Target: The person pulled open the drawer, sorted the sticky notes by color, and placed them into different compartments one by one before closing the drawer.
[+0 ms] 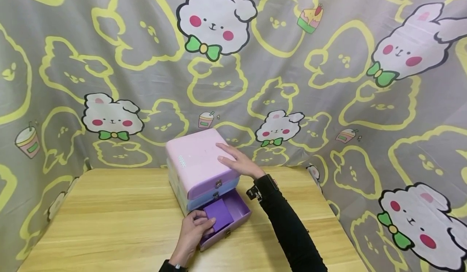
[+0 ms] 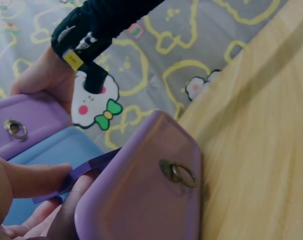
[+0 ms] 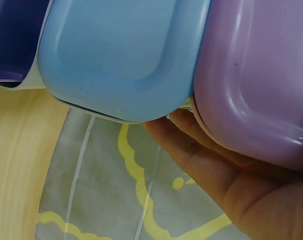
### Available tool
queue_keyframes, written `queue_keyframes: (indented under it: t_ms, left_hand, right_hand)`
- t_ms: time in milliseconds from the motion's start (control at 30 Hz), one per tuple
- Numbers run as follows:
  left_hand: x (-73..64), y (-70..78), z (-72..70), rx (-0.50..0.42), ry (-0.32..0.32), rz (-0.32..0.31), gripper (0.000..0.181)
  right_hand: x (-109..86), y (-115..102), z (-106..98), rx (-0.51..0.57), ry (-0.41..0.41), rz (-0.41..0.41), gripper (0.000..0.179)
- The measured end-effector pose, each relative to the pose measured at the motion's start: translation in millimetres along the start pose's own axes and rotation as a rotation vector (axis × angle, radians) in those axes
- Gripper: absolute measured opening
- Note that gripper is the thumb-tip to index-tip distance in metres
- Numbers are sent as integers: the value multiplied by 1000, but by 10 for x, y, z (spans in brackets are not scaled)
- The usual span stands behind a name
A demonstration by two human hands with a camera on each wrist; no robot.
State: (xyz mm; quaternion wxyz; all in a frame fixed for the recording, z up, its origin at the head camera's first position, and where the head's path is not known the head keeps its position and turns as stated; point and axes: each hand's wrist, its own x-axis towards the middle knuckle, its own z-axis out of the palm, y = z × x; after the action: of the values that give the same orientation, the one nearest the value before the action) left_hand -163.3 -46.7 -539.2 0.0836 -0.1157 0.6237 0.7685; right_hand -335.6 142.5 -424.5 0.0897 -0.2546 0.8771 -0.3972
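A small storage cabinet with a pink top stands on the table, its stacked drawers lilac, blue and pink. The bottom drawer is pulled out, showing a purple inside. Over that drawer my left hand pinches a flat purple square between thumb and fingers; the left wrist view shows the square edge-on, behind the drawer front. My right hand rests on the cabinet's top right edge, fingers extended. In the right wrist view its fingers lie beside the blue drawer and the lilac one.
The wooden table extends to both sides of the cabinet. Behind it hangs a grey curtain printed with rabbits. Ring pulls stick out from the drawer fronts.
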Motion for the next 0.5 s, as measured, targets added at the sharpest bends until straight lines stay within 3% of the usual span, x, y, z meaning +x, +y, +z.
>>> queue_keyframes:
  t_ms: [500]
  left_hand:
    - [30, -38, 115, -16, -2, 36, 34]
  right_hand:
    - [-29, -24, 20, 11, 26, -7, 56]
